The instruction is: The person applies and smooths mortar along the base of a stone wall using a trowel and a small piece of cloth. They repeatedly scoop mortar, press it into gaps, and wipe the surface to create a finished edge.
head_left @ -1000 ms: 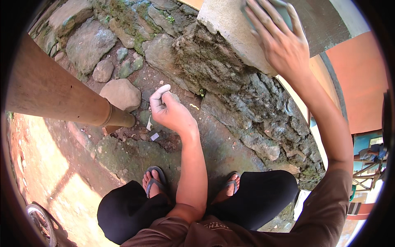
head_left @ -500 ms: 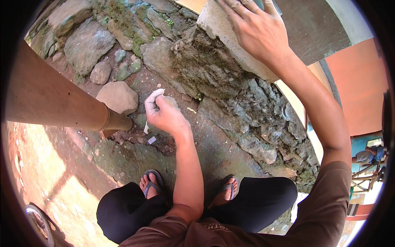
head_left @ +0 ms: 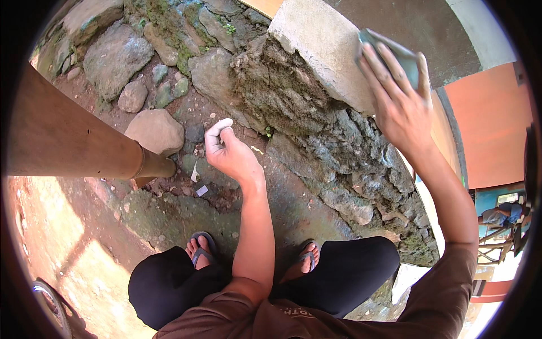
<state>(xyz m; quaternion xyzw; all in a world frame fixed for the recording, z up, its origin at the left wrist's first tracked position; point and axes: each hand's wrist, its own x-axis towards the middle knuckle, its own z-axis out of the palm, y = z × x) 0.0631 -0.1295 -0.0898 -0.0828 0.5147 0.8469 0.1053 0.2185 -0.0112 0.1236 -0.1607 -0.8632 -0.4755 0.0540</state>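
Observation:
My right hand (head_left: 403,110) is spread over a flat grey-green pad or folded sheet (head_left: 415,62). It presses this against the end of a pale plastered ledge (head_left: 322,48); motion blur hides what kind of sheet it is. My left hand (head_left: 234,155) is raised in front of me above the ground, apart from the ledge. Its fingers are curled in toward the thumb and whitened with dust. Whether anything sits inside that curl is hidden.
A rough stone wall (head_left: 293,101) runs below the ledge. On the left a thick brown pole (head_left: 84,133) slants down beside a rounded stone (head_left: 155,133). Part of a wheel (head_left: 51,308) shows at lower left. A person (head_left: 502,213) sits far off at the right.
My right hand has slid right and nearer along the ledge with the sheet, baring more pale plaster. My left hand has stayed nearly in place, still curled.

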